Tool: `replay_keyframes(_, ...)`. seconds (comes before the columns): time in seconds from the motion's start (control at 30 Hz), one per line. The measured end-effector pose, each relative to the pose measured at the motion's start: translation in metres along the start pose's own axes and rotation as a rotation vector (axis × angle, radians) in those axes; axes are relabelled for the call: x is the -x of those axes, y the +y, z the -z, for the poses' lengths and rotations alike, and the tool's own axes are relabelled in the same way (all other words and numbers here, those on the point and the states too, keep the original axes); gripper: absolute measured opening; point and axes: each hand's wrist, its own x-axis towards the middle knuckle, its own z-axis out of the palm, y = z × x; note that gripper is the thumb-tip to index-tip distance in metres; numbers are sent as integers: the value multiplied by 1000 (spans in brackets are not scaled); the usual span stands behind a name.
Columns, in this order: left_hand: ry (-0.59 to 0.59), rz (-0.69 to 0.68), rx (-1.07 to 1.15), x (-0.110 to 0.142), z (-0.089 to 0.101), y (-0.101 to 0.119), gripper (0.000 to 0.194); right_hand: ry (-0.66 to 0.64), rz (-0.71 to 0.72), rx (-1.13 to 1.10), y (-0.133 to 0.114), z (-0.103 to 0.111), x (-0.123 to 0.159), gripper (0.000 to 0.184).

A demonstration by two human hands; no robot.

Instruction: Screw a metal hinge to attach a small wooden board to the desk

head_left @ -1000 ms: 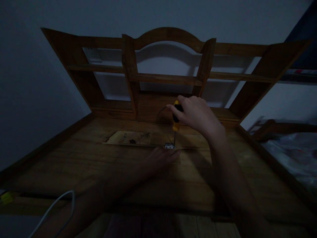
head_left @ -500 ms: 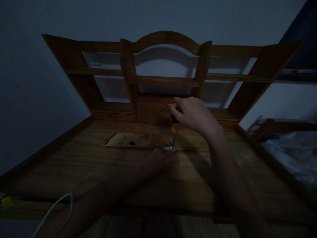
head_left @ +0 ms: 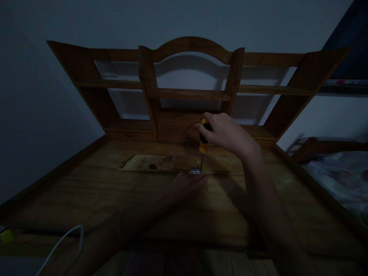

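In my right hand (head_left: 225, 130) is a yellow-and-black screwdriver (head_left: 203, 143), its fingers wrapped round the handle. The shaft points down, nearly upright, with its tip at the right end of a small metal hinge (head_left: 196, 172). That hinge sits on the edge of the long gap in the wooden desktop (head_left: 115, 195). Low against the wood lies my left hand (head_left: 186, 184), dim in shadow, its fingers spread along the near side of the hinge. The screw under the tip is too small to make out.
A wooden shelf unit (head_left: 189, 94) rises at the back against the wall. Rough, pale wood (head_left: 146, 162) shows in the recess left of the hinge. A white cable (head_left: 61, 241) loops at the lower left. Clear plastic wrapping (head_left: 339, 176) lies beyond the right edge.
The screwdriver handle has turned slightly in my right hand, showing more of its black grip. My left hand stays beside the hinge. The whole view shifts slightly.
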Motion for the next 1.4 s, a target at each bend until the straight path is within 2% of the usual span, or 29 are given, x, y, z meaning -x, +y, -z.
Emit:
replay_keyframes(0.23, 12, -3, -10, 2, -5, 0, 59, 30, -58, 87, -1, -1, 3, 54)
replay_keyframes(0.33, -8, -1, -16, 2, -2, 1, 59, 12, -81, 66, -1, 2, 4, 44)
replay_keyframes(0.47, -5, 24, -11, 1, 1, 2, 57, -42, -27, 0, 0, 5, 2, 31)
replay_keyframes(0.67, 6, 10, -3, 1, -6, 0, 57, -21, 3, 27, 2, 2, 3, 43)
replay_keyframes(0.8, 22, 13, 10, 1, -5, -1, 56, -27, -55, 38, 4, 4, 4, 51)
replay_keyframes(0.9, 13, -3, 18, 1, -3, -1, 56, -41, -70, 11, 4, 6, 3, 44)
replay_keyframes(1.07, -7, 14, -1, 3, -2, 0, 60, -29, 4, -22, 1, 8, 3, 36)
replay_keyframes(1.4, 3, 7, 23, 0, 3, 1, 53, 17, -33, 46, 7, 6, 3, 57)
